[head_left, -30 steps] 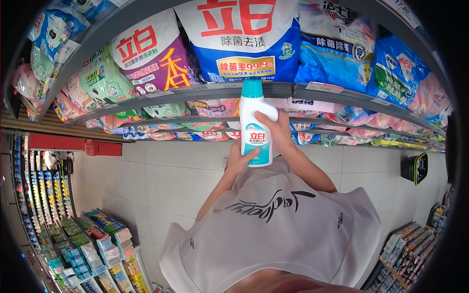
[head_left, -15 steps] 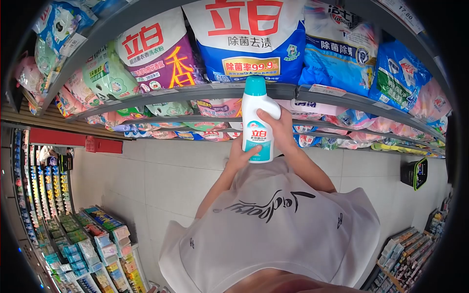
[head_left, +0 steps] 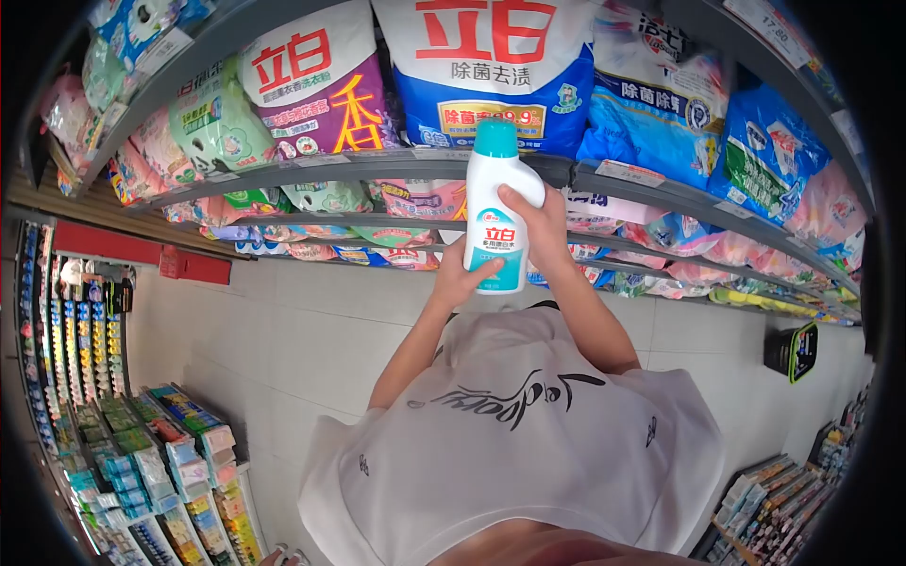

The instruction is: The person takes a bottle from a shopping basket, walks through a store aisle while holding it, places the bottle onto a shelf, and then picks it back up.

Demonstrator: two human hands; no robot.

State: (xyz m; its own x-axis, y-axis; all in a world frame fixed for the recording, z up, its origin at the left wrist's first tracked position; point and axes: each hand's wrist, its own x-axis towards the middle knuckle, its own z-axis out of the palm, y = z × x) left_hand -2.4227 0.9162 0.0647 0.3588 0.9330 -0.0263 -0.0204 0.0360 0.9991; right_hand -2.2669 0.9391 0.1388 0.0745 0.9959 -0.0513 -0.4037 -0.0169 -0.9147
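Note:
A white bleach bottle (head_left: 493, 198) with a teal cap and teal label stands upright between my hands, its front label facing me. My left hand (head_left: 460, 275) is closed around the lower left side, thumb across the label. Higher up on the right, my right hand (head_left: 543, 222) grips the bottle by its handle side, thumb on the white front. The fingers behind the bottle are hidden. Just beyond the cap is a large blue and white bag of washing powder (head_left: 486, 75) on the shelf.
Shelves (head_left: 377, 166) of bagged detergent span the front, with a purple and white bag (head_left: 316, 85) at left. A black basket (head_left: 791, 352) sits on the tiled floor at right. Display racks (head_left: 179, 453) stand behind at lower left, and more goods (head_left: 769, 505) at lower right.
Both hands and the bottle appear slightly higher in view, with the grip unchanged. The view has shifted a little against the shelves.

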